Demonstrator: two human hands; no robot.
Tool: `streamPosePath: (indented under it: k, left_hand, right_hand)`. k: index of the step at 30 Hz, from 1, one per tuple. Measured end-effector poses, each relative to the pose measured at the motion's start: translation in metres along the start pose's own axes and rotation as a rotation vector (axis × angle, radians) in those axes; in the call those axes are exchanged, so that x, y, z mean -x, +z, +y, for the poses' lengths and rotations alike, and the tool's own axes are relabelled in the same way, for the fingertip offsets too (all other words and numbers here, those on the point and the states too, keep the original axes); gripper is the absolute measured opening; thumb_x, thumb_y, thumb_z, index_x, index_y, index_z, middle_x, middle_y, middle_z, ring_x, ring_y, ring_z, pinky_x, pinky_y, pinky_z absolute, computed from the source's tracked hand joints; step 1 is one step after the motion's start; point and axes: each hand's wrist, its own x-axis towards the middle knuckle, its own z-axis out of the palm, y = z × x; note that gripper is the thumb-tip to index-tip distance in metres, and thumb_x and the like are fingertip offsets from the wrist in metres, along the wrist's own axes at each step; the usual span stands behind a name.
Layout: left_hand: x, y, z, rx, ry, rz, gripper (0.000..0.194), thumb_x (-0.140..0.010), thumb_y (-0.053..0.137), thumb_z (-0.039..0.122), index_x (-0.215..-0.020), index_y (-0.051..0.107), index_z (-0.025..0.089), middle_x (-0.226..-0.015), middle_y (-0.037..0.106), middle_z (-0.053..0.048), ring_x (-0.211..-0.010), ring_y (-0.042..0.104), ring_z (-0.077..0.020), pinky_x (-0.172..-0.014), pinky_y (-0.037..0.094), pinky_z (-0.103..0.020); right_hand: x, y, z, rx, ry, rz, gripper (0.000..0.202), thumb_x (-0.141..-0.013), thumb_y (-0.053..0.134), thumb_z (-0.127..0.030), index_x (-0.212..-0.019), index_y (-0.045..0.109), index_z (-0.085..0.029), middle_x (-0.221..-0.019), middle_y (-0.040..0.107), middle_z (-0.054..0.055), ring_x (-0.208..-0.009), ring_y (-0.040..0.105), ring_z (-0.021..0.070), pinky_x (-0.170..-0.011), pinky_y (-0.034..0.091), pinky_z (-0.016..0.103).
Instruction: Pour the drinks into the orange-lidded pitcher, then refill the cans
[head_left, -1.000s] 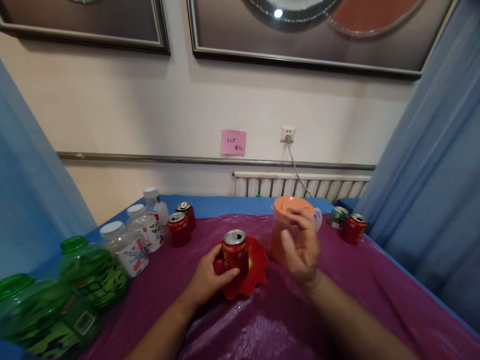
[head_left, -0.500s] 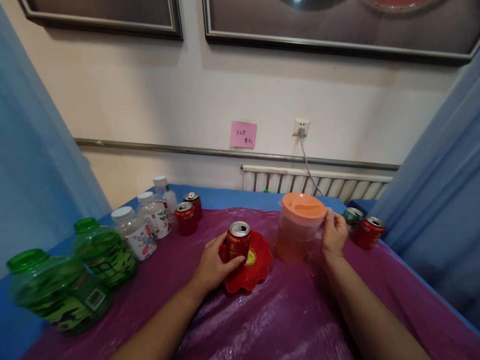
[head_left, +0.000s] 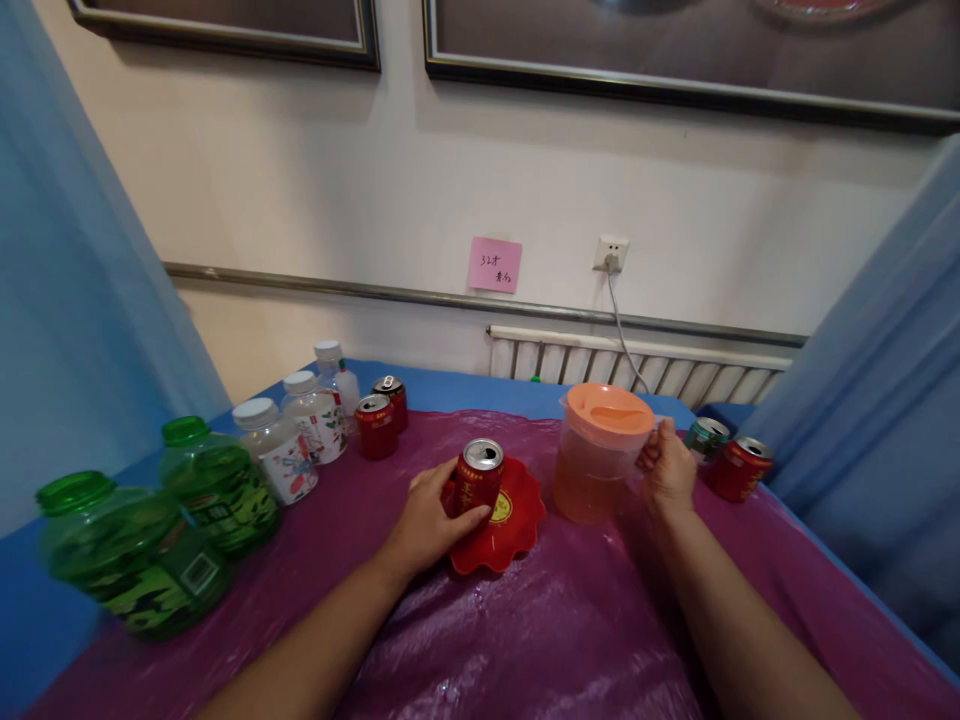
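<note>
On a purple-covered table, your left hand (head_left: 431, 520) curls round an open red can (head_left: 480, 480) standing upright on a scalloped red dish (head_left: 517, 535); your right hand (head_left: 670, 468) closes round the handle of an orange-lidded pitcher (head_left: 596, 470) beside it. Judged by eye, the part-filled pitcher is heavier, best held by its handle; the thin-walled can dents easily, so grip its sides lightly.

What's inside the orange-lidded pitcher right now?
The pitcher holds orange-tinted liquid in its lower part, seen through the clear wall. The orange lid covers the top, hiding the view straight down.
</note>
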Motion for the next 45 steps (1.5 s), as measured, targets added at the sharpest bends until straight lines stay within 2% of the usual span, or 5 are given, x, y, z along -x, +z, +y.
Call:
streamPosePath:
  k: [7, 16, 24, 30, 45]
  left_hand:
    - [0.001, -0.003, 0.007, 0.005, 0.005, -0.009, 0.069, -0.071, 0.081, 0.049, -0.132, 0.064, 0.021, -0.131, 0.071, -0.013, -0.12, 0.064, -0.0369, -0.106, 0.046, -0.052]
    - [0.001, -0.004, 0.011, -0.008, 0.02, 0.003, 0.065, -0.07, 0.081, 0.048, -0.128, 0.066, 0.022, -0.128, 0.072, -0.012, -0.119, 0.064, -0.0382, -0.106, 0.044, -0.052]
    - [0.003, -0.002, 0.004, -0.026, 0.051, -0.01, 0.065, -0.073, 0.079, 0.049, -0.13, 0.064, 0.021, -0.126, 0.073, -0.011, -0.117, 0.064, -0.0375, -0.105, 0.044, -0.05]
    - [0.006, -0.003, 0.004, -0.032, 0.039, -0.005, 0.064, -0.073, 0.078, 0.05, -0.129, 0.064, 0.023, -0.122, 0.073, -0.01, -0.114, 0.064, -0.0359, -0.106, 0.041, -0.051]
    - [0.008, -0.002, 0.012, -0.045, 0.071, -0.056, 0.061, -0.07, 0.08, 0.051, -0.122, 0.066, 0.022, -0.113, 0.073, -0.008, -0.106, 0.064, -0.0327, -0.102, 0.041, -0.046]
  right_hand:
    - [0.0, -0.003, -0.013, 0.036, -0.064, 0.055, 0.06, -0.068, 0.076, -0.075, -0.065, 0.047, -0.022, -0.05, 0.043, -0.01, -0.042, 0.035, 0.0068, -0.041, 0.029, 0.023]
    - [-0.011, -0.008, -0.054, 0.12, -0.147, 0.097, 0.059, -0.067, 0.075, -0.074, -0.061, 0.045, -0.024, -0.049, 0.04, -0.01, -0.043, 0.032, 0.0083, -0.041, 0.027, 0.026]
    - [0.0, 0.044, -0.087, 0.141, -0.201, 0.078, 0.055, -0.069, 0.078, -0.069, -0.062, 0.047, -0.024, -0.054, 0.042, -0.008, -0.046, 0.032, 0.0085, -0.041, 0.025, 0.026]
    - [0.028, 0.074, -0.093, 0.047, -0.154, 0.036, 0.053, -0.068, 0.081, -0.067, -0.063, 0.053, -0.022, -0.053, 0.045, -0.007, -0.045, 0.035, 0.0085, -0.04, 0.027, 0.025]
    - [0.03, 0.051, -0.104, 0.352, -0.324, -0.084, 0.048, -0.066, 0.083, -0.064, -0.064, 0.067, -0.019, -0.056, 0.05, -0.005, -0.051, 0.041, 0.0097, -0.046, 0.03, 0.025]
